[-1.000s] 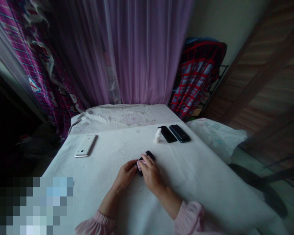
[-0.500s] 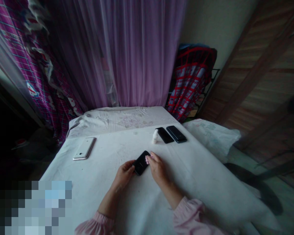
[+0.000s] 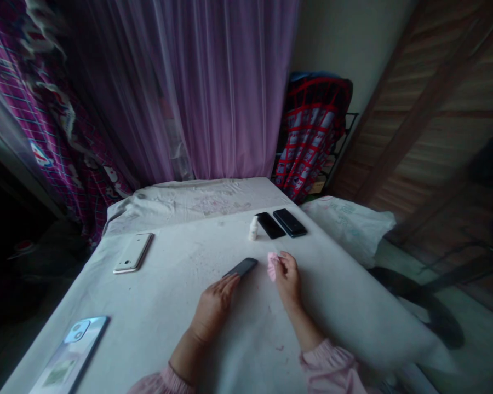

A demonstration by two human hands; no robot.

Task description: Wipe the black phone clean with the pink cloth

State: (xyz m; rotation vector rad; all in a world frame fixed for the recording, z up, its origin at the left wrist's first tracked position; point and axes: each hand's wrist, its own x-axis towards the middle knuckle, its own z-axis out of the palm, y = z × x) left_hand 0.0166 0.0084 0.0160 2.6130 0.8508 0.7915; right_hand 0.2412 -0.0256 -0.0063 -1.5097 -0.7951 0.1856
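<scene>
A dark smartphone [image 3: 243,267] is gripped by my left hand [image 3: 214,304], tilted up on its edge just above or on the white cloth. To its right, my right hand [image 3: 288,279] pinches a small crumpled pink cloth [image 3: 273,266], apart from the phone. Beyond them stands a small white bottle [image 3: 253,229], upright. Beside the bottle lie a flat black phone [image 3: 270,225] and a thicker dark phone [image 3: 290,222].
A white phone [image 3: 133,253] lies at the table's left. Nearer to me at the left edge is a light blue phone [image 3: 72,355]. The white tablecloth [image 3: 181,306] covers the table; purple curtains [image 3: 230,93] hang behind it. A white plastic sack [image 3: 349,221] sits off the right edge.
My right hand has drawn the pink cloth off the phone and moved right. The left hand has turned the phone from face-up to tilted on edge. The view has shifted slightly.
</scene>
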